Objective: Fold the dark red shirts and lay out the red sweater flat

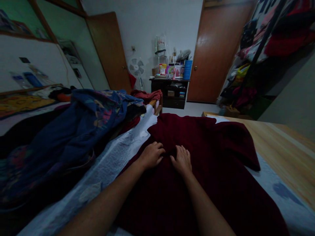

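Note:
A dark red garment (216, 170) lies spread over a white cloth (123, 150), with a short sleeve (240, 141) stretched out to the right. On its upper middle, my left hand (152, 154) has its fingers curled against the fabric, seeming to pinch a bit of it; the fingertips are partly hidden. A short gap away, my right hand (182, 159) rests on the same garment, its thumb apart from the fingers, which lie on the cloth.
A heap of clothes, with a blue floral garment (93, 114) on top, lies to the left. Wooden boarding (278, 141) runs along the right. Farther back stand a white fan (137, 67), a dark cabinet (157, 87), a wooden door (219, 49) and hanging clothes (283, 42).

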A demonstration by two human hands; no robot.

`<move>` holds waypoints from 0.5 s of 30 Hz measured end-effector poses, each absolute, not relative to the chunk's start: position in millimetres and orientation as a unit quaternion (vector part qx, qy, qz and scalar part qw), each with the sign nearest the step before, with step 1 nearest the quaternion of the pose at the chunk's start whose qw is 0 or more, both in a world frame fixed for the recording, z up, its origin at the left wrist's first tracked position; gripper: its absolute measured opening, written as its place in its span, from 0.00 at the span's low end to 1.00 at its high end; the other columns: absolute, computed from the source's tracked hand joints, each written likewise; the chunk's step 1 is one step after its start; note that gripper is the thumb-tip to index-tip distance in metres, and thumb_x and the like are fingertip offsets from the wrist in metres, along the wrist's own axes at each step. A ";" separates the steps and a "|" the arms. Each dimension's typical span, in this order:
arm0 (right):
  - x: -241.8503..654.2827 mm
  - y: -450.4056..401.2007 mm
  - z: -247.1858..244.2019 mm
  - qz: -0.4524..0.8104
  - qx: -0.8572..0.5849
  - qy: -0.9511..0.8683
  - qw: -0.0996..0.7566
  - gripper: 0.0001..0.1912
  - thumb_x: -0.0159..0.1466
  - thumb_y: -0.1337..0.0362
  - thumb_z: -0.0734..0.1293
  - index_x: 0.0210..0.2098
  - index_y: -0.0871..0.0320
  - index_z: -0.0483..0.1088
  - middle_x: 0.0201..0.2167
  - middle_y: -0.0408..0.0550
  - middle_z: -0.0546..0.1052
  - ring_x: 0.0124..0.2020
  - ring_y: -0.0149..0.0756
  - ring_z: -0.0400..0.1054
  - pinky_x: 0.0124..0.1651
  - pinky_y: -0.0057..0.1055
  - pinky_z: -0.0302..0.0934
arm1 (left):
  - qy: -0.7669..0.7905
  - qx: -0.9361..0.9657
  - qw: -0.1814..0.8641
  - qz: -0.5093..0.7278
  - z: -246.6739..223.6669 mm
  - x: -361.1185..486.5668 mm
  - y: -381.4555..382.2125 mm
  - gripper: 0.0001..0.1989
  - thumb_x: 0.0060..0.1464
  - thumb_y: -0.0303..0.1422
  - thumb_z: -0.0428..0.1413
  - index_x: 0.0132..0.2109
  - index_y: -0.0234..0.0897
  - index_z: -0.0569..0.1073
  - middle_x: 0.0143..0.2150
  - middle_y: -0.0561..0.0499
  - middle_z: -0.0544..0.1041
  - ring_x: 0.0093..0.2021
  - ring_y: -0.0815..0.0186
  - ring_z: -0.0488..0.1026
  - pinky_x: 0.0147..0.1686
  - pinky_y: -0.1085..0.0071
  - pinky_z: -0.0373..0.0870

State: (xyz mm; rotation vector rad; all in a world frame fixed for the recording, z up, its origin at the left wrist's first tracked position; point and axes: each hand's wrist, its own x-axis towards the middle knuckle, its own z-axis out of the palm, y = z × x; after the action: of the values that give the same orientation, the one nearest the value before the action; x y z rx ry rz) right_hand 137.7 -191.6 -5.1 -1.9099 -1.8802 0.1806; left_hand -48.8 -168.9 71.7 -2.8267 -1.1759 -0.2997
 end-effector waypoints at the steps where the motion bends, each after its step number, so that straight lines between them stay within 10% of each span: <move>1: 138.1 -191.6 -5.7 0.065 -0.695 -0.676 0.236 0.34 0.63 0.60 0.61 0.66 0.66 0.53 0.64 0.57 0.62 0.66 0.45 0.50 0.67 0.44 0.38 | -0.398 -0.910 0.045 -0.105 73.1 -48.3 -169.5 0.14 0.54 0.32 0.57 0.49 0.42 0.75 0.52 0.47 0.71 0.48 0.59 0.66 0.49 0.62 0.67; 9: 142.9 -192.2 -0.4 0.091 -0.654 -0.712 0.237 0.27 0.63 0.63 0.61 0.61 0.47 0.62 0.61 0.41 0.67 0.66 0.47 0.49 0.66 0.49 0.37 | -0.466 -0.876 0.108 -0.062 74.4 -33.5 -148.5 0.49 0.39 0.37 0.69 0.67 0.52 0.55 0.71 0.43 0.49 0.66 0.40 0.50 0.59 0.47 0.56; 15: 143.7 -192.5 -1.7 0.090 -0.653 -0.709 0.250 0.26 0.62 0.65 0.61 0.60 0.52 0.63 0.60 0.45 0.68 0.65 0.44 0.51 0.67 0.48 0.38 | -0.540 -0.840 0.035 -0.024 64.2 -17.0 -127.0 0.17 0.55 0.31 0.55 0.52 0.46 0.73 0.55 0.41 0.71 0.49 0.50 0.73 0.43 0.57 0.70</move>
State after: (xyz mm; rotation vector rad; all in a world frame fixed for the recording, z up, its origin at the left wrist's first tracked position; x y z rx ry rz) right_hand 143.7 -192.5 -1.7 -1.7779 -1.9312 0.2438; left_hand -17.0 -127.0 64.2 -2.5835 -1.6606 -0.0737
